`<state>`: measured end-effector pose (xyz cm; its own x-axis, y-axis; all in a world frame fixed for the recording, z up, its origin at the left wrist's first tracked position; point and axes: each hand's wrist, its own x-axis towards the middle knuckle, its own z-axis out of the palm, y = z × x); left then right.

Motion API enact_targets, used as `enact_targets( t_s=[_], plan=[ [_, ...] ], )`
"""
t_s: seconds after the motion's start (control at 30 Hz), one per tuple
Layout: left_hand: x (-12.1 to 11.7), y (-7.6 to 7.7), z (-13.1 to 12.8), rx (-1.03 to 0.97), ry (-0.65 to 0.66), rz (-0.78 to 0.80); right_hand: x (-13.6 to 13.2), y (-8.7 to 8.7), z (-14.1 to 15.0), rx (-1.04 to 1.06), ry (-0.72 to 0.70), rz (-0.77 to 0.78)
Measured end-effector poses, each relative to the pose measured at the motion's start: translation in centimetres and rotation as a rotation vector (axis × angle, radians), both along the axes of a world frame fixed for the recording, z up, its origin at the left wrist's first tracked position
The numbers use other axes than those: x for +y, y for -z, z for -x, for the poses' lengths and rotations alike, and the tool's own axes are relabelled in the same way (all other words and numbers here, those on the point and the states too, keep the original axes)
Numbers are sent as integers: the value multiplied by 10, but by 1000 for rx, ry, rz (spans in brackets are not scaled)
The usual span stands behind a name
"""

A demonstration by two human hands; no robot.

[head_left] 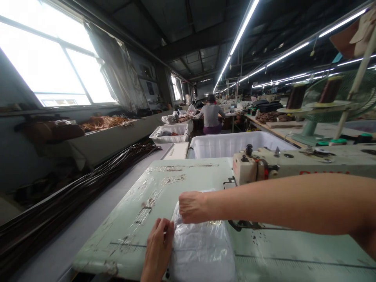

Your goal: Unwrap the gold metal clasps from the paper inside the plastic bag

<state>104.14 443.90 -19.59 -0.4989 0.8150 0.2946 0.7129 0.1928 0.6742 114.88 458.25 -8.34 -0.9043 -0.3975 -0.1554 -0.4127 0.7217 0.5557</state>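
Note:
A clear plastic bag (202, 250) with something white and folded inside lies on the pale green sewing table (117, 223). At the bag's upper left corner my right hand (192, 207) is closed, gripping the plastic, with its forearm stretched in from the right. My left hand (159, 246) is at the bag's left edge, fingers curled together and pinching the plastic there. The fingertips of the right hand are hidden behind its knuckles. Just beyond the right forearm stands the head of a sewing machine (248, 170).
Behind the table is a large white bin (235, 143), with a smaller white bin (170, 133) farther left. Long dark strips (88, 180) lie along the left side. Thread cones (295, 98) and a green fan (311, 129) stand right. A person (211, 115) sits farther back.

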Motion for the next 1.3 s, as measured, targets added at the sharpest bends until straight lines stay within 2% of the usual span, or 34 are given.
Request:
enact_targets(
  t_s=[0.17, 0.33, 0.53, 0.8, 0.97, 1.1, 1.2, 1.3],
  plan=[
    [0, 4, 2, 23, -37, 0, 4, -13, -27, -155, 68, -64],
    [2, 9, 5, 41, -56, 9, 0, -24, -40, -238, 124, -93],
    [0, 9, 5, 47, -98, 18, 6, -23, -59, -267, 170, -63],
    [7, 7, -2, 57, -53, 61, 6, -20, -87, -223, 228, -1],
    [11, 14, -3, 78, -69, 75, 7, -14, -111, -195, 270, 45],
    [10, 16, 3, 74, -98, 116, 11, -2, -141, -176, 346, 73],
    [8, 11, 7, 34, -42, 165, 11, 9, -158, -160, 407, 99],
    [5, 2, 7, 23, -73, 184, 11, 16, -167, -130, 448, 121]
  ],
)
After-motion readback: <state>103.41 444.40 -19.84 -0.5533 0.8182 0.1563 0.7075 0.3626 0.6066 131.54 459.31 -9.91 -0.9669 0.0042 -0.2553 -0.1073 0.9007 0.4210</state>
